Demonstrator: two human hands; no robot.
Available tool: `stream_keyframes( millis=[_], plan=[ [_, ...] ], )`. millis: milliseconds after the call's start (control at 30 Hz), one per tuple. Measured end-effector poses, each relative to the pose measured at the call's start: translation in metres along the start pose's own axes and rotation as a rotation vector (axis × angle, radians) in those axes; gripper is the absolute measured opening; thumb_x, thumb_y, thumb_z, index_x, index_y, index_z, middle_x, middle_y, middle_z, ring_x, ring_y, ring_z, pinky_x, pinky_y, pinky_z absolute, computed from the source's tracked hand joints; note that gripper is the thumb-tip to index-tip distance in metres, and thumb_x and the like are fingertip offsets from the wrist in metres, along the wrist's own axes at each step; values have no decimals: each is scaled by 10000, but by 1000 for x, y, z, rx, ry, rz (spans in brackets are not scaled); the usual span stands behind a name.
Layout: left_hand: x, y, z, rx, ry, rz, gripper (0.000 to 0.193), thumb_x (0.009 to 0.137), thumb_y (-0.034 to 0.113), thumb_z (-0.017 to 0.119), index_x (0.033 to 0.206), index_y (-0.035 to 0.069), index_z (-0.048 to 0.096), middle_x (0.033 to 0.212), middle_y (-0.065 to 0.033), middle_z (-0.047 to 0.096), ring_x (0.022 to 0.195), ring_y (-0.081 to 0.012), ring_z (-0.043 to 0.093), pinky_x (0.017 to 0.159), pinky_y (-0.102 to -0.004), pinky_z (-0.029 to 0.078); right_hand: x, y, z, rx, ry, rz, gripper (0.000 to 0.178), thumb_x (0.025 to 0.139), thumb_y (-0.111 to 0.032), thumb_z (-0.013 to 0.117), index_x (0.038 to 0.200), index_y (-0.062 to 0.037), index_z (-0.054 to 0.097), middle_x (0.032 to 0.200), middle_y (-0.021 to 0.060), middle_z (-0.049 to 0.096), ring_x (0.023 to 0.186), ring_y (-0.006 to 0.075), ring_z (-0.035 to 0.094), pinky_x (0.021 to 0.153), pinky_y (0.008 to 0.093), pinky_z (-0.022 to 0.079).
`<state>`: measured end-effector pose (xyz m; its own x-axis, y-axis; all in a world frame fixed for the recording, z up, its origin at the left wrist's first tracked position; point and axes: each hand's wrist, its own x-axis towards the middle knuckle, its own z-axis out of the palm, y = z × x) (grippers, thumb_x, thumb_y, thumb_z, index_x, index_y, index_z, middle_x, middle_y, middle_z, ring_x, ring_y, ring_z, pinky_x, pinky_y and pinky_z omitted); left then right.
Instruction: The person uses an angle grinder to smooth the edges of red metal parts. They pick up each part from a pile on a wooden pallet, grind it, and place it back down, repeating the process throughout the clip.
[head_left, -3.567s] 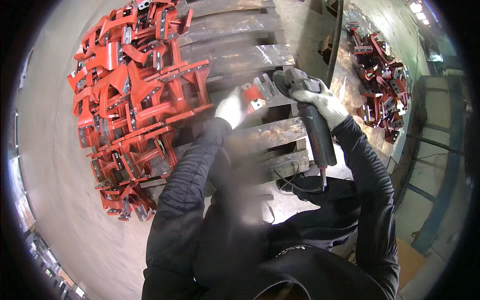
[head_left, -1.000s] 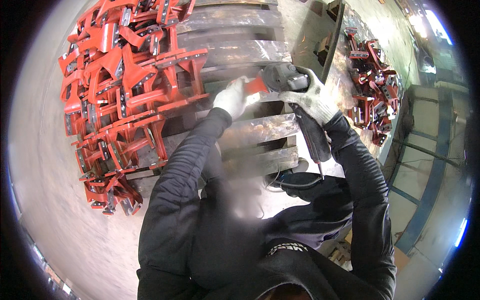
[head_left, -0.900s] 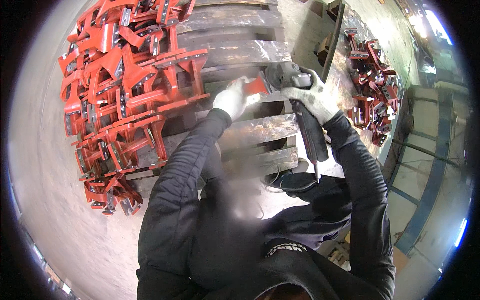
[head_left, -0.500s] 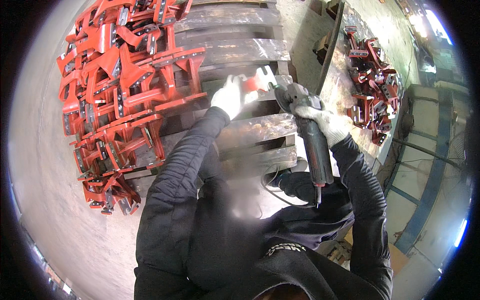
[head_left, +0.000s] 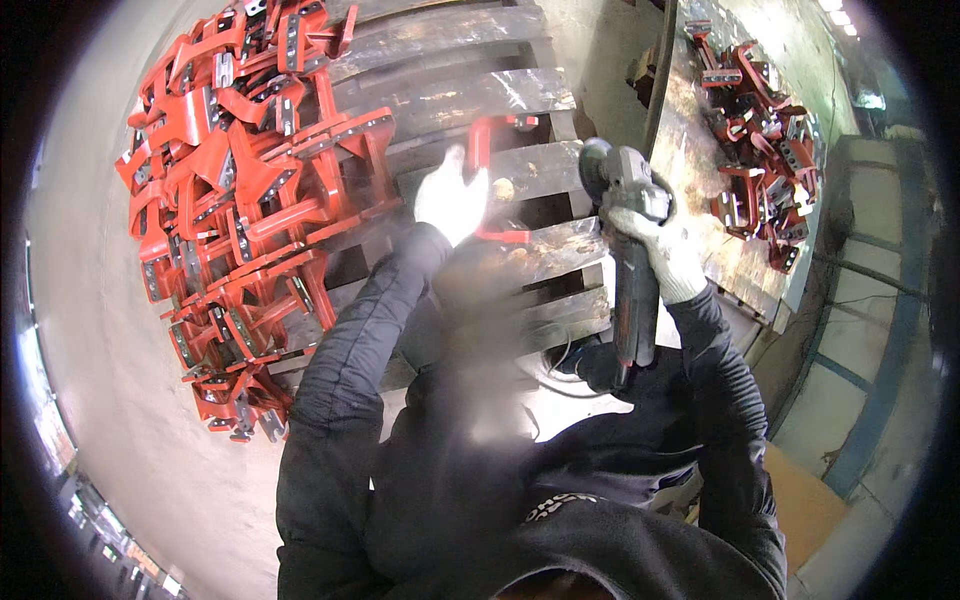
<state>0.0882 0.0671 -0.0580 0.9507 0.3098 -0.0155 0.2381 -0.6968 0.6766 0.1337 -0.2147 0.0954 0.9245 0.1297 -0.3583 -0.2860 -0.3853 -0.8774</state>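
My left hand [head_left: 452, 203], in a white glove, grips a red C-shaped metal bracket [head_left: 481, 150] by its back, over the pallet. The bracket's two arms point right, and the glove hides part of its middle. My gloved right hand [head_left: 660, 250] is wrapped round the front of a dark angle grinder [head_left: 634, 300], just behind its head. The grinder stands nearly upright in the picture, its disc [head_left: 595, 170] at the upper left. A gap separates the disc from the bracket.
Many red metal brackets [head_left: 265, 205] are heaped on the left part of the wooden pallet [head_left: 450, 50]. More dark red brackets [head_left: 765, 170] lie on a worn board [head_left: 690, 150] at the right. The grinder's cable [head_left: 560, 385] loops near my legs.
The grinder has moved right and slightly up, away from the bracket. My left hand has turned the bracket, so its C shape now shows, and shifted slightly left.
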Motion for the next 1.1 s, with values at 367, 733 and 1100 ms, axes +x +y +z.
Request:
stream_keyframes(
  millis=[367, 733, 1100],
  plan=[
    [-51, 31, -2, -825, -582, -130, 449, 827, -36, 587, 1267, 42, 633, 1112, -180, 691, 1052, -287, 671, 908, -379, 538, 15, 5, 21, -174, 37, -186, 934, 655, -292, 926, 1426, -31, 467, 1227, 163, 630, 1010, 207, 658, 865, 341, 564],
    [-50, 23, -10, -1497, -550, -607, 458, 868, -85, 540, 1306, 25, 614, 1177, -116, 684, 1089, -226, 665, 953, -368, 538, 11, 18, 13, -186, 7, -60, 949, 661, -301, 927, 1420, 7, 449, 1229, 163, 618, 1067, 217, 632, 914, 357, 549],
    [-48, 45, -4, -1810, -581, -921, 343, 1046, 235, 420, 1265, 19, 572, 1184, -129, 676, 1022, -265, 688, 888, -435, 573, 5, 13, 26, -563, -3, -424, 880, 686, -83, 780, 1489, -77, 418, 1359, 191, 594, 1245, 325, 599, 1037, 373, 489]
  ],
)
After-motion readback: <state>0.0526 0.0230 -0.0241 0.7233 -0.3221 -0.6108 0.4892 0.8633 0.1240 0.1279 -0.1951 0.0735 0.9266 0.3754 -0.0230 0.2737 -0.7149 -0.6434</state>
